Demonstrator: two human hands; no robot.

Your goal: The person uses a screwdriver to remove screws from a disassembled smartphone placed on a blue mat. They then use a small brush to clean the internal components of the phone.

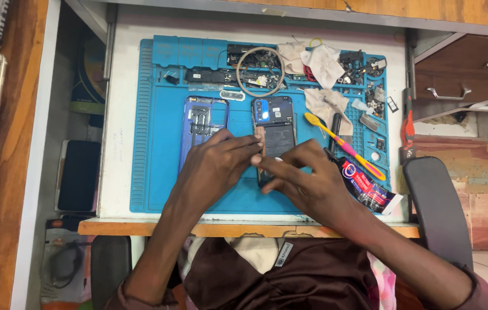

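An opened smartphone (275,123) lies back-up on the blue repair mat (158,172), its dark insides and camera module exposed. My left hand (215,163) rests on the mat with its fingertips touching the phone's left edge near a brown strip (260,139). My right hand (304,181) covers the phone's lower end, fingers pinched together over it, and whether they hold a small part is hidden. A blue phone back frame (204,123) lies just left of the phone, partly under my left hand.
A yellow and pink toothbrush (341,143) and a black glue tube (367,189) lie right of the phone. Crumpled cloths (324,63), a wire ring (261,72) and several small parts crowd the mat's top. Drawers (462,74) stand right, a chair arm (439,206) nearby.
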